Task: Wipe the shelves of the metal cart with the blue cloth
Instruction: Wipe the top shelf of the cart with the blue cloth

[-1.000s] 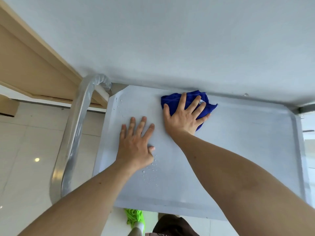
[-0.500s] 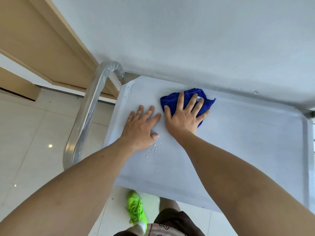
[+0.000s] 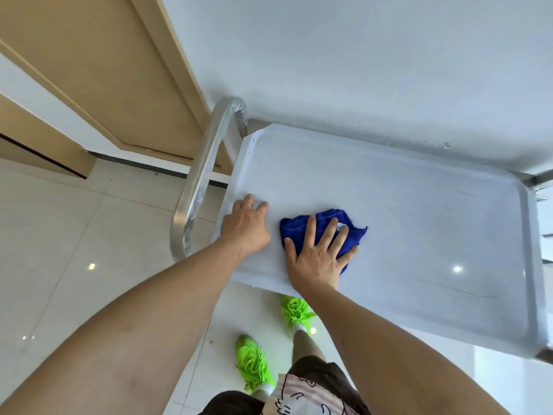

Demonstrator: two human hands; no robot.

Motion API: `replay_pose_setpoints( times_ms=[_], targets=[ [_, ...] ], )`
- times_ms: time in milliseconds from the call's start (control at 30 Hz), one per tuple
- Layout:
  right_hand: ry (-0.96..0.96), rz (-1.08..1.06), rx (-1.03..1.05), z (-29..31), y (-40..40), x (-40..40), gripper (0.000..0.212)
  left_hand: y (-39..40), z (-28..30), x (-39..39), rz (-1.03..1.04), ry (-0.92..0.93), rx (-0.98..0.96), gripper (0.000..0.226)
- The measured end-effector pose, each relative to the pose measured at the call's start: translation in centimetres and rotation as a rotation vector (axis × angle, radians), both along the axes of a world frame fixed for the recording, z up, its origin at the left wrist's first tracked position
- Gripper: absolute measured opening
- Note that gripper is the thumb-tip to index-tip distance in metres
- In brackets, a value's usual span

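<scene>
The top shelf (image 3: 419, 235) of the metal cart is being wiped, judged from how the blue cloth (image 3: 324, 229) is pressed flat against it near the front left part of the shelf; no lower shelves are seen, so how much of the task is left cannot be told. The cloth is held down under the right hand (image 3: 318, 256), whose fingers (image 3: 309, 232) are spread open and laid flat over the bunched fabric rather than closed around it. The left hand (image 3: 247, 227) is rested on the shelf just beside the cloth, at the left rim, with its fingers extended and slightly curled, nothing being gripped; the cart seems to be steadied by it. A cluster of water droplets (image 3: 260, 154) is left near the far left corner, well apart from the cloth, so the next stroke is likely called for in that direction, with even pressure kept so the cloth is not rolled up. The wide right part of the shelf, where a ceiling light is mirrored and thin dark scratches are seen, probably needs a pass too. The shelf is a pale, glossy tray with a raised rim; a curved metal handle (image 3: 203, 181) wrapped in clear film is mounted at its left end. The cart is set against a white wall, on glossy beige floor tiles (image 3: 74, 235), beside a wooden door (image 3: 104, 70); bright green sneakers (image 3: 254, 363) are seen below
</scene>
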State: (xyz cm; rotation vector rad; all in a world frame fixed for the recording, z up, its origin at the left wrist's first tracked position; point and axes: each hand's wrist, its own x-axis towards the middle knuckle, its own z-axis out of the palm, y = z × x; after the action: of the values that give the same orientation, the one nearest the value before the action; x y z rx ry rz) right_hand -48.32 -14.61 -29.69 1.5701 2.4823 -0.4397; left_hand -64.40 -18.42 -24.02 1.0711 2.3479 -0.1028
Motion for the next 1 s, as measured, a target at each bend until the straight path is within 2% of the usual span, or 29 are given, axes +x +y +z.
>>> replay_pose_setpoints(
  times_ms=[100, 333, 467, 667, 767, 900, 1000],
  targets=[
    [-0.008, 0.032, -0.017, 0.3, -3.2, 0.5, 0.081, -3.0, 0.3, 0.7, 0.059, 0.027, 0.053, 0.057],
    [-0.015, 0.138, -0.054, 0.9, -9.7, 0.7, 0.078, -6.7, -0.1, 1.2, 0.146, -0.078, 0.221, 0.04],
    [-0.02, 0.248, -0.057, 1.0, -11.7, -0.7, 0.074, -7.1, -0.2, 1.0, 0.178, -0.066, 0.25, 0.04],
    [0.062, 0.345, -0.047, -0.1, -7.9, -3.4, 0.078, -6.5, -0.8, 0.5, 0.229, -0.029, 0.275, 0.048],
    [0.031, 0.364, -0.012, -0.9, -4.6, -5.6, 0.082, -6.0, -1.3, 0.3, 0.274, 0.006, 0.298, 0.051],
    [0.056, 0.358, 0.037, -1.2, -0.2, -9.3, 0.07, -5.0, -1.7, 0.1, 0.342, 0.11, 0.393, 0.046],
    [0.069, 0.374, 0.051, -1.4, 2.5, -11.9, 0.074, -3.8, -2.2, -0.2, 0.398, 0.141, 0.433, 0.045]
  ],
)
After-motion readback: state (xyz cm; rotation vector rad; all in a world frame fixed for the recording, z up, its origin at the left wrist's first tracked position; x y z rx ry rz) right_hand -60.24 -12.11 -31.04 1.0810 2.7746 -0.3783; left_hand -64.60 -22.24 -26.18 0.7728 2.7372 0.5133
